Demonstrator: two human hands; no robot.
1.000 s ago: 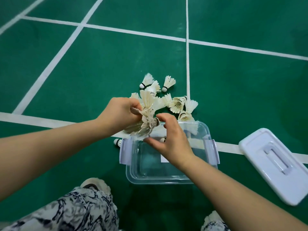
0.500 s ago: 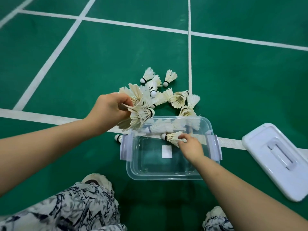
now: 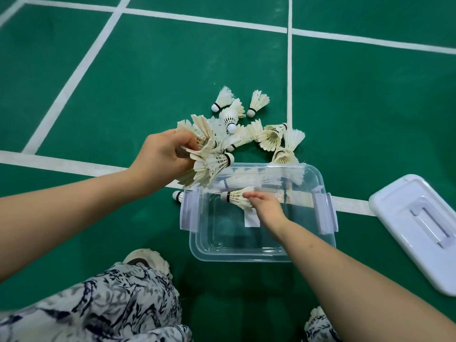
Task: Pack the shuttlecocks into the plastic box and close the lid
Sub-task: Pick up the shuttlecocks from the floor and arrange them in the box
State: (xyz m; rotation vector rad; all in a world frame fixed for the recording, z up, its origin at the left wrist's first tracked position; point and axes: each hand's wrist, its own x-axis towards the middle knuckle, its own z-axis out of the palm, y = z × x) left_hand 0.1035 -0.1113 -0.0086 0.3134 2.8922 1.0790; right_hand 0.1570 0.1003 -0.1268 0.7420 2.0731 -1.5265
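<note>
A: So, where are the shuttlecocks (image 3: 271, 138)?
B: Most lie heaped on the green court floor (image 3: 123, 95), just beyond the clear plastic box (image 3: 246, 254). The left hand (image 3: 162, 156) has its grip closed round a bunch of shuttlecocks (image 3: 209, 165), held above the box's far left corner.
A: And the right hand (image 3: 266, 206)?
B: It reaches down inside the box, its grip pinching a single shuttlecock (image 3: 235, 197) by the feathers, cork pointing left.
A: Is the box covered?
B: No. Its white lid (image 3: 419, 225) lies flat on the floor, apart to the right.
</note>
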